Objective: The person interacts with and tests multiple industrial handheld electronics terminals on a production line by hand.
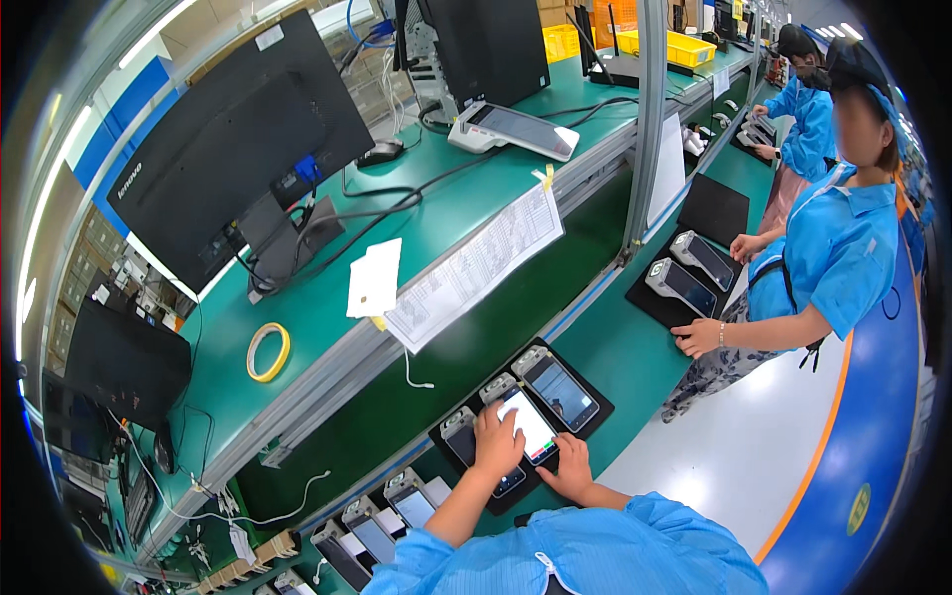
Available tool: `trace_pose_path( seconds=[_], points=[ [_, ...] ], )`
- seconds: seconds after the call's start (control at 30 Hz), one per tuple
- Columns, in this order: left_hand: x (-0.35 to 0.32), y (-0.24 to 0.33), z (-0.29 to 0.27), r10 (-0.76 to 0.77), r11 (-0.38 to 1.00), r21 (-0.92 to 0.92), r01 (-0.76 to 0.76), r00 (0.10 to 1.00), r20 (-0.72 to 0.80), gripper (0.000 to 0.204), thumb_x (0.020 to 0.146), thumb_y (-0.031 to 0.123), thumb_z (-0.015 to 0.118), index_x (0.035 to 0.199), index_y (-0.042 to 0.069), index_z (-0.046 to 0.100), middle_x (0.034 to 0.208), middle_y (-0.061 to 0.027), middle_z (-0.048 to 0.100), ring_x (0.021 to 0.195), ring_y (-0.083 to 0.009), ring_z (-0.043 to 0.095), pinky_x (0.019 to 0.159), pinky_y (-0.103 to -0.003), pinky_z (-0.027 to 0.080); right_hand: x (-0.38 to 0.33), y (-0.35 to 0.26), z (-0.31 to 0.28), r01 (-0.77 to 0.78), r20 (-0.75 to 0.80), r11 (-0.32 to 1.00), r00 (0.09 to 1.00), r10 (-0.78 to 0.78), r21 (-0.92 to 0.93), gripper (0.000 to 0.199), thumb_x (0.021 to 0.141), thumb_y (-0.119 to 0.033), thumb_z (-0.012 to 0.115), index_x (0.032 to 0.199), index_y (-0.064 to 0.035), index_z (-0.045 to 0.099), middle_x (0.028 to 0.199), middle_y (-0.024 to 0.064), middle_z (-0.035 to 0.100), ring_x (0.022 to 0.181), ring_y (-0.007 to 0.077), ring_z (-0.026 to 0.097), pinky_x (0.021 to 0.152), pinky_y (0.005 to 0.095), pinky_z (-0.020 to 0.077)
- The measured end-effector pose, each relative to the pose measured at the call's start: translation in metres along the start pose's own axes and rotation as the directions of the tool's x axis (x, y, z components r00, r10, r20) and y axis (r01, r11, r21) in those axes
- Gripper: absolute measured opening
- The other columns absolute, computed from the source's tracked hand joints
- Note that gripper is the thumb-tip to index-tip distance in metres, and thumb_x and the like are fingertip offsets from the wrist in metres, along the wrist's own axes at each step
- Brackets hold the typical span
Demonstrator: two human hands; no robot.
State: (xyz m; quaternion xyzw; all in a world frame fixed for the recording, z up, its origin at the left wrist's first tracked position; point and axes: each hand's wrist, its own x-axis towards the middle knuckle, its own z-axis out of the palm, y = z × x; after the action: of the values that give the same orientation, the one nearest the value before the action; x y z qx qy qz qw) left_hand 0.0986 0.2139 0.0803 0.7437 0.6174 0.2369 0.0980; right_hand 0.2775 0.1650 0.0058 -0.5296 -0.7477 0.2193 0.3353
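Note:
Three white-and-black handheld payment terminals lie side by side on a black mat (607,411) in front of me. The middle terminal (528,424) has a bright white screen with small coloured patches near its bottom. My left hand (498,442) is over the left part of that screen, fingers apart and partly bent, covering some of it. At its lower right corner my right hand (569,468) rests with thumb and fingers apart. The right terminal (561,390) shows a lit picture; the left terminal (459,433) is dark and partly hidden by my left arm.
More terminals (409,498) line the bench at lower left. Above are a shelf with a monitor (248,149), yellow tape roll (268,352), hanging paper sheet (481,268) and tablet-like device (516,129). A metal post (650,129) stands ahead. At right, a co-worker (833,248) handles two terminals.

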Motion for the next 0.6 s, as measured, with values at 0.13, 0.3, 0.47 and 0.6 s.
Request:
trace_pose_path(
  seconds=[0.13,0.3,0.47,0.6],
  points=[
    [-0.060,0.007,-0.019,0.038,0.816,-0.558,0.149,0.950,0.309,0.018,0.087,0.019,0.056,0.081,0.002,0.060,0.079,-0.0148,0.058,0.074,-0.0307,0.059,0.065,-0.039,0.046,0.001,0.007,0.004,0.008,0.015,0.998,1.000,-0.009,0.062,0.068,0.065,-0.023,0.080,0.120,-0.0029,0.046,0.126,0.0186,0.045,0.112,0.0385,0.043,0.096,0.0466,0.0357],
    [-0.170,0.010,-0.045,-0.459,0.642,-0.385,0.663,0.734,0.500,0.023,0.088,0.023,0.058,0.083,0.001,0.063,0.075,-0.0135,0.061,0.070,-0.0219,0.061,0.064,-0.034,0.047,0.005,0.002,0.000,0.008,-0.003,1.000,1.000,-0.008,0.024,0.065,0.067,-0.021,0.079,0.119,-0.0004,0.045,0.126,0.0201,0.045,0.112,0.0389,0.043,0.095,0.0463,0.0357],
    [-0.230,-0.014,-0.039,-0.657,0.407,-0.424,0.809,0.582,0.479,0.024,0.088,0.023,0.058,0.084,0.000,0.063,0.073,-0.0135,0.061,0.071,-0.0191,0.060,0.065,-0.034,0.047,0.005,0.005,0.009,0.034,-0.046,0.999,0.998,-0.033,0.028,0.066,0.067,-0.019,0.078,0.120,-0.0003,0.044,0.126,0.0214,0.044,0.112,0.0404,0.042,0.096,0.0467,0.0345],
    [-0.207,0.006,-0.058,-0.606,0.587,-0.268,0.764,0.634,0.479,0.024,0.087,0.025,0.058,0.086,0.001,0.062,0.079,-0.0165,0.062,0.074,-0.0280,0.062,0.067,-0.038,0.047,0.000,0.005,0.017,0.044,-0.082,0.999,0.996,-0.043,0.005,0.067,0.067,-0.018,0.077,0.121,-0.0007,0.043,0.126,0.0214,0.044,0.112,0.0401,0.041,0.097,0.0469,0.0340]
  ],
)
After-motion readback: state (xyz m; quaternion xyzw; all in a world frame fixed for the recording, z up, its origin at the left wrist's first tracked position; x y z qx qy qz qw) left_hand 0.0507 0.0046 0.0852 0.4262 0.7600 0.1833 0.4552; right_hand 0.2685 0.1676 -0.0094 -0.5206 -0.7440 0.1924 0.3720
